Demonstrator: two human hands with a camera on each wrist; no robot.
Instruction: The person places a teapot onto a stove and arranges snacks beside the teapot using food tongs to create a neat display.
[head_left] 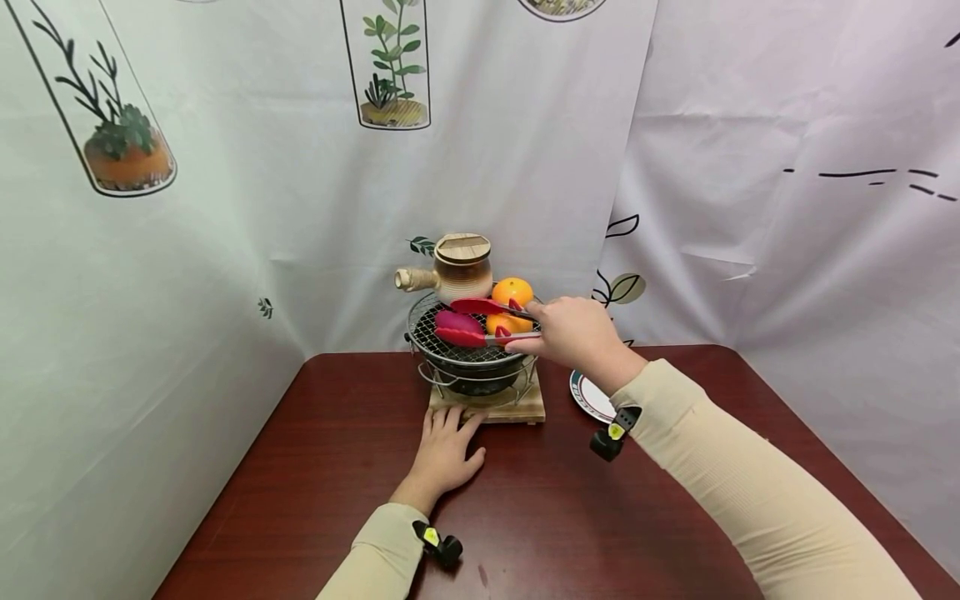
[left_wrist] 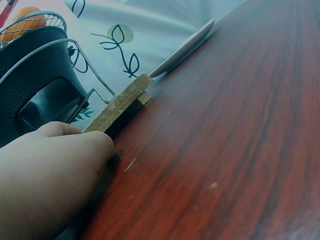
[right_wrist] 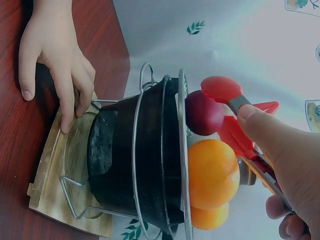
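Note:
My right hand (head_left: 577, 337) grips a pair of red-tipped tongs (head_left: 471, 306), held level over a round black grill (head_left: 480, 379). Between the tong tips lies a purple oval piece of produce (right_wrist: 204, 114), perhaps a sweet potato; whether both tips touch it I cannot tell. Oranges (head_left: 512, 290) sit beside it on the wire mesh (head_left: 424, 327). My left hand (head_left: 444, 460) lies low in front, fingers spread and fairly straight, fingertips on the near edge of a wooden board (head_left: 517, 412) under the grill.
At the back of the mesh stands a clay pot (head_left: 463, 279) with a wooden lid and a side handle. A white plate (head_left: 587, 398) with a patterned rim rests right of the board, partly behind my right arm. Patterned white cloth (head_left: 525, 167) hangs behind the dark red table (head_left: 337, 467).

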